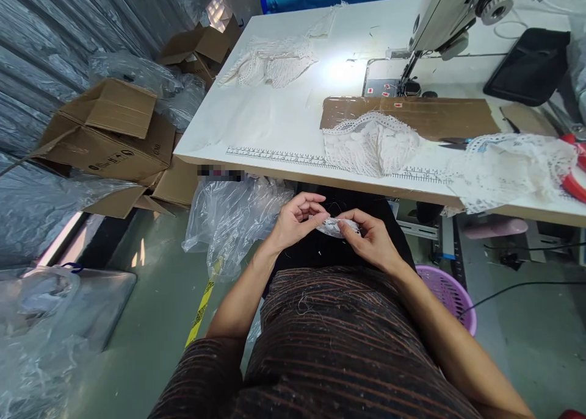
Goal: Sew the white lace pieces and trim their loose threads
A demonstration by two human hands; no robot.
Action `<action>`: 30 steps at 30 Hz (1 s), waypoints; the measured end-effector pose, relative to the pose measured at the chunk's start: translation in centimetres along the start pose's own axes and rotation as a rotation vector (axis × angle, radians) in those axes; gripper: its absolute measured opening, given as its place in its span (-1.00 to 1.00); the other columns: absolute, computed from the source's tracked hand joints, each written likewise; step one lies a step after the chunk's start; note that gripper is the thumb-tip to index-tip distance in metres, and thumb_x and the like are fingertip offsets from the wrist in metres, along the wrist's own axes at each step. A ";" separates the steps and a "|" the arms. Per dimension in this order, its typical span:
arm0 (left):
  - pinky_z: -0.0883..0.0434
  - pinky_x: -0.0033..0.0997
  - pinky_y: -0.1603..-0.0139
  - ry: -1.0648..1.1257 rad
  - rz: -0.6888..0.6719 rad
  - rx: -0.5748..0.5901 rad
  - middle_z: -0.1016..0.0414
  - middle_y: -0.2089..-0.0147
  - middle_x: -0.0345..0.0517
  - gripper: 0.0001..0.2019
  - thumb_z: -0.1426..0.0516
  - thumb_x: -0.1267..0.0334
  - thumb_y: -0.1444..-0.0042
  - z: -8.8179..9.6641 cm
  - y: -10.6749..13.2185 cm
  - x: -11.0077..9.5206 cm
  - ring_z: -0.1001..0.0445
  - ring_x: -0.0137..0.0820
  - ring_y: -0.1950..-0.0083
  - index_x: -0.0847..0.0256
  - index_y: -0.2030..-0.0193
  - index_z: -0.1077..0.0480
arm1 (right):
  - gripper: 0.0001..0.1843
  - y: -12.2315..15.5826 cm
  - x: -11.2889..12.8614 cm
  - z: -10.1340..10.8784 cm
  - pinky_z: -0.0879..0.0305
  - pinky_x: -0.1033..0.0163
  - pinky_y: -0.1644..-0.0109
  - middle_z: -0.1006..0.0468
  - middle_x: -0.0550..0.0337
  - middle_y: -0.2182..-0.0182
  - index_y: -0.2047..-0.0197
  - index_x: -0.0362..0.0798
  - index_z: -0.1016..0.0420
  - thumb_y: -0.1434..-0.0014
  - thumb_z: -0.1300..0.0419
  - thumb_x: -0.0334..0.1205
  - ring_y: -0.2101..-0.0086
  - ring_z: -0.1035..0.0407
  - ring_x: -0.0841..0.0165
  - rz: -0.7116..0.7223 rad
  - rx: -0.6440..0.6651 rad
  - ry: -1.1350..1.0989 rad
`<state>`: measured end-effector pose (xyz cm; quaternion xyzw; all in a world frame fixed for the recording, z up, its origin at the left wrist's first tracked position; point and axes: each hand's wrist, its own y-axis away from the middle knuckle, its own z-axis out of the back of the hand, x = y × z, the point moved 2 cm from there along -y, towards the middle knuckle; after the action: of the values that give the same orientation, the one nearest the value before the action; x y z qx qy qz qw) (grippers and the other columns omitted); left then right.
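Striped shirt (339,346) | white lace (331,227) between left grip (295,222) and right grip (374,241) | both pinched on it

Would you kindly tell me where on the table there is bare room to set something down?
The widest patch is on the table's left, between the far lace and the ruler. A smaller one, brightly lit, lies between that lace and the sewing machine. The right is crowded: cardboard strip, near lace, black case.

Sewing workshop: sewing machine (442,19), ruler-marked table (256,120), cardboard boxes (123,141).
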<state>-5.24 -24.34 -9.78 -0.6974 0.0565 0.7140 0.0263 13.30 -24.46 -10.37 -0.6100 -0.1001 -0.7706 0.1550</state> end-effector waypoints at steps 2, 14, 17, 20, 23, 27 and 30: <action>-0.42 -0.52 0.28 0.019 0.007 -0.019 -0.56 0.29 -0.14 -0.56 -0.34 0.13 -0.02 -0.2 -0.1 -0.1 -0.53 -0.47 0.33 0.23 0.00 -0.38 | -0.75 0.1 -0.1 0.0 -0.22 0.29 0.39 -0.48 0.23 0.48 0.28 -0.07 -0.53 -0.25 -0.15 -0.08 0.46 -0.28 0.38 -0.014 -0.001 -0.020; -0.54 -0.28 0.11 -0.180 -0.043 -0.179 -0.50 -0.03 0.09 -0.60 -0.06 0.09 -0.31 0.1 -0.3 1.3 -0.61 -0.31 0.15 0.21 -0.20 -0.23 | -0.73 0.5 -0.3 0.0 -0.17 0.33 0.44 -0.43 0.26 0.52 0.33 -0.07 -0.52 -0.20 -0.21 -0.03 0.51 -0.22 0.43 -0.094 -0.018 -0.175; -0.35 -0.12 -0.27 -0.529 -0.154 -0.179 -0.34 -0.26 0.13 -0.67 0.00 0.16 -0.35 0.5 0.1 1.3 -0.40 -0.20 -0.24 0.19 -0.17 -0.34 | -0.71 0.7 -0.1 0.2 -0.18 0.32 0.44 -0.44 0.24 0.50 0.31 -0.07 -0.53 -0.22 -0.20 -0.01 0.51 -0.23 0.43 -0.077 -0.032 -0.161; -0.24 -0.12 -0.36 -0.522 -0.236 -0.042 -0.33 -0.28 0.08 -0.65 0.05 0.11 -0.37 0.3 0.5 0.7 -0.31 -0.21 -0.32 0.16 -0.12 -0.42 | -0.73 1.0 0.1 0.5 -0.22 0.30 0.40 -0.49 0.21 0.45 0.27 -0.05 -0.56 -0.25 -0.17 -0.03 0.47 -0.28 0.40 -0.037 -0.034 -0.082; -0.19 -0.07 -0.38 -0.395 -0.297 0.160 -0.28 -0.33 0.09 -0.57 -0.02 0.01 -0.32 -0.4 0.2 -0.2 -0.24 -0.16 -0.38 0.13 -0.22 -0.37 | -0.75 1.2 0.6 0.8 -0.25 0.28 0.37 -0.53 0.19 0.42 0.22 -0.03 -0.58 -0.27 -0.14 -0.08 0.44 -0.31 0.37 0.002 -0.020 0.008; -0.20 0.00 -0.35 -0.272 -0.287 0.307 -0.30 -0.32 0.10 -0.67 -0.19 0.00 -0.20 -1.4 -0.7 -0.7 -0.27 -0.09 -0.35 0.14 0.01 -0.51 | -0.77 1.4 1.4 1.0 -0.31 0.23 0.29 -0.58 0.16 0.37 0.21 -0.01 -0.58 -0.28 -0.12 -0.14 0.39 -0.38 0.34 0.074 -0.031 0.061; -0.40 -0.17 -0.10 -0.084 -0.235 0.261 -0.51 -0.05 0.10 -0.71 -0.24 0.02 -0.15 -2.1 -1.0 -0.3 -0.49 -0.19 -0.07 0.23 0.37 -0.49 | -0.79 1.7 1.7 1.2 -0.32 0.23 0.27 -0.59 0.15 0.35 0.20 -0.02 -0.58 -0.28 -0.12 -0.17 0.37 -0.40 0.34 0.106 -0.088 0.075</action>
<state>-3.05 -23.61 -9.51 -0.6594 0.0657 0.7211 0.2024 14.67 -25.88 -8.47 -0.5916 -0.0278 -0.7872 0.1719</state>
